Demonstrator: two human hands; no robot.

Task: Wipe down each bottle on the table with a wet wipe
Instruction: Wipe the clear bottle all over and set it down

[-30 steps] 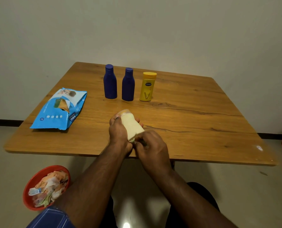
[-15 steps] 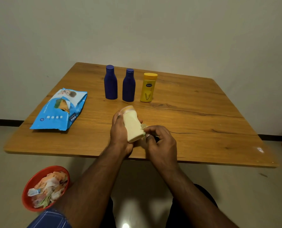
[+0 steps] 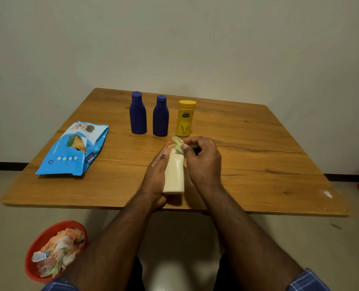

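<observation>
A cream bottle point(image 3: 174, 175) is tilted away from me above the table's near edge, its base toward me. My left hand point(image 3: 156, 173) grips its left side. My right hand point(image 3: 201, 160) pinches a pale green wet wipe point(image 3: 178, 144) against the bottle's cap end. Behind them stand two dark blue bottles point(image 3: 138, 113) point(image 3: 160, 116) and a yellow bottle point(image 3: 185, 118) in a row, upright on the wooden table point(image 3: 258, 143).
A blue wet-wipe pack point(image 3: 73, 148) lies flat on the table's left part. On the floor at lower left a red bowl point(image 3: 40, 244) holds several crumpled used wipes. A wall stands close behind the table.
My right hand has carried the wipe from the bottle's base end up to its cap end. The bottle has turned more lengthwise, base toward me.
</observation>
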